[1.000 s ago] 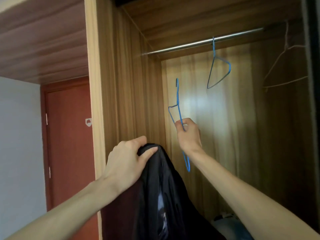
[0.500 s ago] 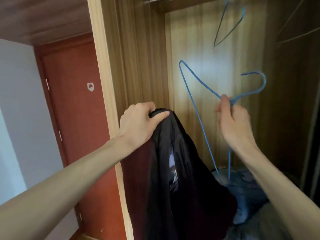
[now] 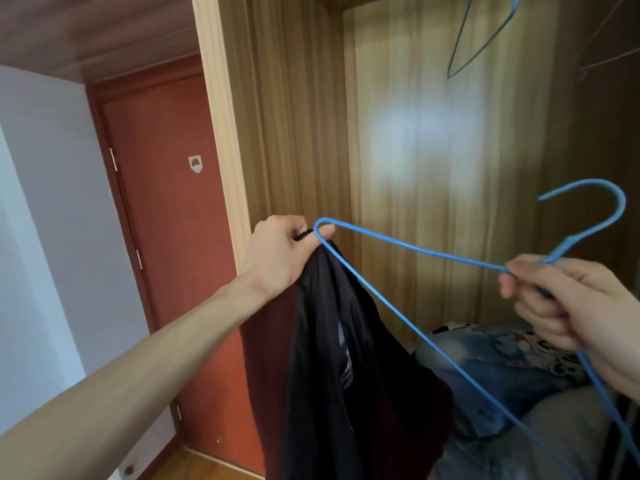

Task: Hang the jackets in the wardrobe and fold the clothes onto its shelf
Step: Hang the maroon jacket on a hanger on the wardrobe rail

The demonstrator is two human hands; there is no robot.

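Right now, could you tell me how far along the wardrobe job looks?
Early. Nothing looks hung yet: the other blue hanger visible above is bare. In hand: the left hand holds the black jacket by its top, with the tip of the blue wire hanger meeting it there; the right hand holds that hanger's neck. Left: hanging the jacket and folding the clothes pile inside.

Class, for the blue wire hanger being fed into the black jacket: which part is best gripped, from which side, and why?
Grip the blue hanger at its twisted neck below the hook, from the right, as the right hand does. That leaves its left shoulder tip free at the black jacket collar held by the left hand.
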